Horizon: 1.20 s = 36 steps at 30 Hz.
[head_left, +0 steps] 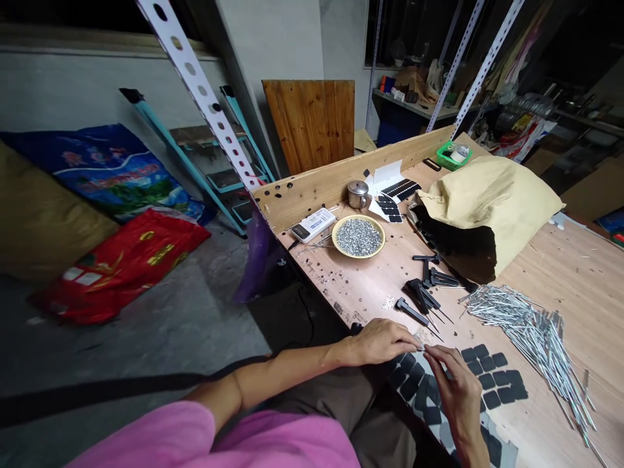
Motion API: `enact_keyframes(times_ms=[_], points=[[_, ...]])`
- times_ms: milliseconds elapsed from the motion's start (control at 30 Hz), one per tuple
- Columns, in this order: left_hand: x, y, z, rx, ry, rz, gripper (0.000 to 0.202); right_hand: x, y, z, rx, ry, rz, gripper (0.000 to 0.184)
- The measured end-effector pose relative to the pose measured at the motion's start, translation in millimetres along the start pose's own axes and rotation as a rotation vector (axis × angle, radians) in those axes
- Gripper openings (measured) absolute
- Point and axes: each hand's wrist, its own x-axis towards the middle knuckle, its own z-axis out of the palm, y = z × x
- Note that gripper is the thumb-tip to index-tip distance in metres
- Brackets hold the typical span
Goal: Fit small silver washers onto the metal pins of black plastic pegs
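The left hand (384,341) and right hand (457,383) nearly meet, fingertips pinching a small piece (421,348), its kind unclear. Metal rods (539,338) lie on the bench (580,279) to the right.

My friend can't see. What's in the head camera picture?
A left hand and a right hand come together at the edge of a table; anything between them is too small to identify. Nearby lie black squares and metal rods; farther off are a yellow bowl of shiny pieces and a paper sack.
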Motion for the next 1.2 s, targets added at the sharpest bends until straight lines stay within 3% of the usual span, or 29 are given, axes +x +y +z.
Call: enact_keyframes(times_ms=[67,200,367,500,567,767,833,933,1067,1133,1200], points=[[0.1,-1.9,1.3,-0.059,-0.040,-0.007,0.021,-1.7,-0.5,0.2,-0.052,-0.010,-0.062,0.016],[-0.1,-4.9,3.6,0.010,0.006,0.005,0.022,-7.6,2.6,0.4,-0.076,-0.009,-0.072,0.018],[2.1,-7.2,7.0,-0.177,-0.191,-0.008,0.021,-14.3,6.9,-4.5,-0.078,-0.097,-0.221,0.020],[-0.3,-0.8,11.4,0.101,0.009,0.022,0.024,-10.5,6.3,-1.4,-0.048,-0.028,-0.007,0.022],[-0.8,0.3,12.2,0.148,0.034,0.030,0.025,-8.0,6.1,-0.3,-0.040,-0.026,0.034,0.023],[5.4,-11.0,9.9,-0.254,-0.223,-0.024,0.036,-3.5,6.1,-7.7,-0.043,-0.047,-0.248,0.018],[5.3,-11.5,11.3,-0.163,-0.134,0.007,0.033,-1.7,5.8,-8.1,-0.027,-0.042,-0.194,0.018],[1.5,-8.4,15.8,0.204,0.095,0.137,0.027,0.3,5.7,-4.5,0.031,-0.060,0.061,0.026],[-2.2,-6.1,19.6,0.563,0.162,0.277,0.027,0.3,7.3,2.2,0.150,-0.131,0.451,0.047],[-0.5,-7.0,18.7,0.551,0.141,0.247,0.025,-0.6,8.4,3.9,0.118,-0.123,0.441,0.049],[2.8,-8.4,16.4,0.405,0.087,0.165,0.024,-1.5,9.2,4.0,0.026,-0.093,0.253,0.044]])
